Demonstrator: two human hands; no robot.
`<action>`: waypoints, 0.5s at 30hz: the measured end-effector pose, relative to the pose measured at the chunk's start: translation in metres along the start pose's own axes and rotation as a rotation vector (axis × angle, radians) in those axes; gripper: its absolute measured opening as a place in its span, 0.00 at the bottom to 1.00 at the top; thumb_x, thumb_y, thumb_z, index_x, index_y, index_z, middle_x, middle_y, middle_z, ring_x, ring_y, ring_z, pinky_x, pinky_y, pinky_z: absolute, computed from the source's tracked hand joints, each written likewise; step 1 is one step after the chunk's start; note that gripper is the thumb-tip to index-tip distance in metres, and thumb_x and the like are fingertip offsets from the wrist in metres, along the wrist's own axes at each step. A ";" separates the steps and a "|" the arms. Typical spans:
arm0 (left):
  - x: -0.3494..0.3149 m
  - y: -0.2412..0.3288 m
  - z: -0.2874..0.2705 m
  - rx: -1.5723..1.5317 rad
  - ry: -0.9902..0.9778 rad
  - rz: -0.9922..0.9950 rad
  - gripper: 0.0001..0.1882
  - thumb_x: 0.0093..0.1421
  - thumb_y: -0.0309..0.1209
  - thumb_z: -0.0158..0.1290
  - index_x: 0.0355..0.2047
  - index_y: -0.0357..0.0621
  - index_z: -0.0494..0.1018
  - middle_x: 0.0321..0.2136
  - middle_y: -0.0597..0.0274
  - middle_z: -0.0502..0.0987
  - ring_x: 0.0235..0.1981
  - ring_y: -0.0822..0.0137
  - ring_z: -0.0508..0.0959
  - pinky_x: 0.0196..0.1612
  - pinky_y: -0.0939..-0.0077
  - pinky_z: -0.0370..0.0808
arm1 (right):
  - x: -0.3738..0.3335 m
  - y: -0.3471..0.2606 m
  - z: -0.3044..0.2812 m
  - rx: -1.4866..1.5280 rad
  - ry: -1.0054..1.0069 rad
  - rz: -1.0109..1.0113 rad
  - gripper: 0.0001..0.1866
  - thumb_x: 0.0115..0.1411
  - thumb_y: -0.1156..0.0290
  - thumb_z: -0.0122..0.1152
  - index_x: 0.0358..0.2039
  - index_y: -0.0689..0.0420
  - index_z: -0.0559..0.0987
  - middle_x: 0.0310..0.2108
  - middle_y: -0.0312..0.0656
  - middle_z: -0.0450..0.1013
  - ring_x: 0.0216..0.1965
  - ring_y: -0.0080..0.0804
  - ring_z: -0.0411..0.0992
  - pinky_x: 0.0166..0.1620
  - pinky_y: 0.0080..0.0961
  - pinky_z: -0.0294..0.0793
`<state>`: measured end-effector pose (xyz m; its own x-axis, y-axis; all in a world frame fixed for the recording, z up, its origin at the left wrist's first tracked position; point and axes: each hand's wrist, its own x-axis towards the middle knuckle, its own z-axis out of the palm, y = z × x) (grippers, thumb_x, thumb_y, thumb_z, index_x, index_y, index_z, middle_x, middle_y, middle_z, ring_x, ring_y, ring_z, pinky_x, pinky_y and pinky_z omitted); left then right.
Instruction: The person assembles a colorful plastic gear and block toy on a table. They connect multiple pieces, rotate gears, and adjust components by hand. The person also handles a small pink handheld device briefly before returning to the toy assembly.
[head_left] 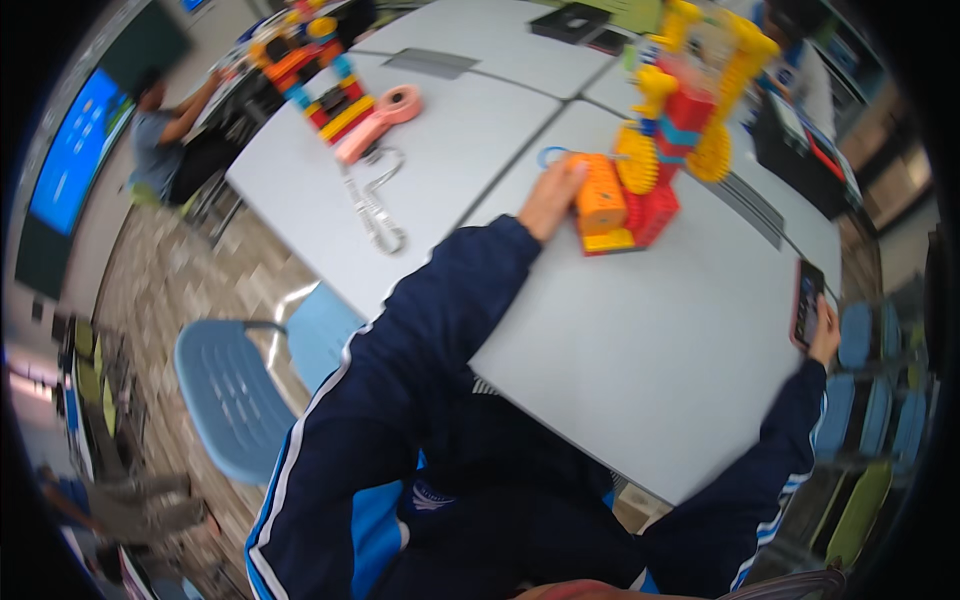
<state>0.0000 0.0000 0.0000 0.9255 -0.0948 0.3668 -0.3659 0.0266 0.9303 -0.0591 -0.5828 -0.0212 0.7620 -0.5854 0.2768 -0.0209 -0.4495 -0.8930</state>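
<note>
our left hand (553, 200) lies against the orange block (602, 195) at the brick model's (680, 135) base on the table (620, 345), can't tell if pinching | our right's (826, 332) wrapped round a phone (808, 303) | we've 1 black box (792, 162) beyond, contents too blurry to name

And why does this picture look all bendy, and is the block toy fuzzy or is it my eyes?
Head view: a wide fisheye lens, so the table's straight edges curve and the corners go black; head view: the red and yellow block model really is smeared, maybe motion blur; head view: the wall screen glows bright blue.
</note>
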 end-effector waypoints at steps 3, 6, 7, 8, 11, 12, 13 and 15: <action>0.008 0.012 -0.003 0.204 0.053 0.168 0.26 0.65 0.51 0.36 0.34 0.39 0.72 0.28 0.51 0.75 0.33 0.56 0.72 0.39 0.68 0.68 | -0.008 0.003 -0.001 -0.096 0.037 -0.045 0.35 0.50 0.50 0.68 0.50 0.64 0.73 0.43 0.50 0.74 0.43 0.31 0.72 0.48 0.23 0.68; 0.003 0.014 -0.013 0.270 0.129 0.150 0.28 0.65 0.50 0.36 0.30 0.38 0.74 0.25 0.51 0.75 0.32 0.54 0.73 0.37 0.68 0.69 | -0.012 0.003 0.006 -0.171 0.041 -0.024 0.40 0.49 0.43 0.67 0.51 0.66 0.72 0.45 0.51 0.72 0.46 0.35 0.71 0.51 0.27 0.67; 0.000 0.015 -0.013 0.212 0.115 0.096 0.28 0.65 0.51 0.36 0.31 0.38 0.74 0.27 0.53 0.75 0.32 0.58 0.73 0.37 0.68 0.69 | -0.011 0.002 0.004 -0.227 0.036 -0.053 0.41 0.49 0.43 0.66 0.51 0.66 0.72 0.46 0.52 0.72 0.47 0.36 0.70 0.51 0.27 0.67; -0.003 0.015 -0.013 0.153 0.099 0.043 0.28 0.65 0.51 0.36 0.33 0.38 0.75 0.28 0.56 0.74 0.32 0.61 0.73 0.38 0.69 0.69 | -0.009 0.001 0.002 -0.283 0.032 -0.081 0.41 0.49 0.43 0.66 0.51 0.66 0.72 0.46 0.52 0.71 0.47 0.37 0.70 0.51 0.28 0.67; -0.006 0.021 -0.014 0.162 0.099 -0.019 0.28 0.65 0.52 0.36 0.39 0.40 0.75 0.33 0.57 0.77 0.35 0.63 0.75 0.40 0.72 0.70 | -0.012 0.000 0.008 -0.319 0.021 -0.093 0.42 0.50 0.43 0.65 0.52 0.69 0.70 0.48 0.54 0.70 0.50 0.40 0.69 0.54 0.29 0.65; -0.008 0.028 -0.010 0.186 0.115 -0.031 0.28 0.65 0.52 0.36 0.40 0.41 0.75 0.34 0.57 0.77 0.37 0.63 0.76 0.42 0.72 0.70 | -0.013 -0.002 0.007 -0.338 0.018 -0.093 0.43 0.50 0.43 0.65 0.52 0.70 0.70 0.49 0.54 0.70 0.51 0.40 0.69 0.54 0.30 0.65; -0.009 0.032 -0.008 0.210 0.131 -0.043 0.28 0.65 0.52 0.36 0.42 0.42 0.75 0.36 0.56 0.78 0.39 0.62 0.76 0.43 0.73 0.70 | -0.014 -0.004 0.006 -0.357 0.016 -0.093 0.43 0.49 0.42 0.65 0.52 0.70 0.70 0.49 0.54 0.70 0.51 0.40 0.68 0.55 0.30 0.64; -0.007 0.027 -0.009 0.264 0.106 -0.071 0.28 0.65 0.52 0.36 0.41 0.42 0.76 0.36 0.56 0.79 0.41 0.59 0.77 0.46 0.71 0.70 | -0.015 -0.009 0.007 -0.459 0.002 -0.103 0.46 0.46 0.41 0.67 0.52 0.70 0.69 0.50 0.56 0.69 0.52 0.43 0.68 0.55 0.31 0.64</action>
<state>-0.0152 0.0098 0.0225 0.9496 0.0179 0.3129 -0.3000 -0.2372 0.9240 -0.0662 -0.5651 -0.0198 0.7742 -0.5229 0.3567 -0.2294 -0.7570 -0.6118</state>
